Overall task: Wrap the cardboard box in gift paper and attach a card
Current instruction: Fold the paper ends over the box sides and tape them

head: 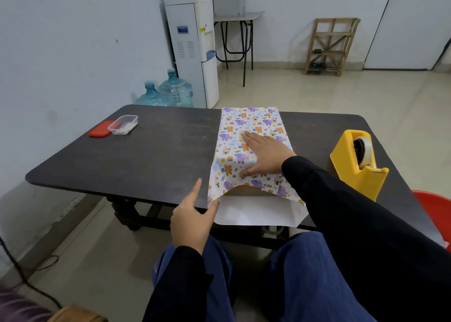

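At the near edge of the worktop [146,156], the left hand [190,221] reaches toward the open end of the gift paper [244,126]. Its grip is spread, with the index finger straight and the thumb touching the paper's left corner, pinching nothing that I can see. Just beyond, the white lower flap [256,215] lies flat and juts past the worktop's edge. A strip of the cardboard box [246,190] shows brown inside the paper's mouth. The box lies lengthwise, right of centre, with paper already round its body.

On top of it the right hand [266,156] lies flat, grip spread and fingers straight, pressing the paper down. The step in hand looks like closing the near end. The next move likely calls for folding the side corners in, creasing the flap up, and taking tape from the yellow tape dispenser [351,160] at the right, which carries a roll.

Farther off to the left, a clear tub [123,124] stands open, holding small pale items I cannot make out. Its red lid [99,129] lies against it. No card is plainly visible.
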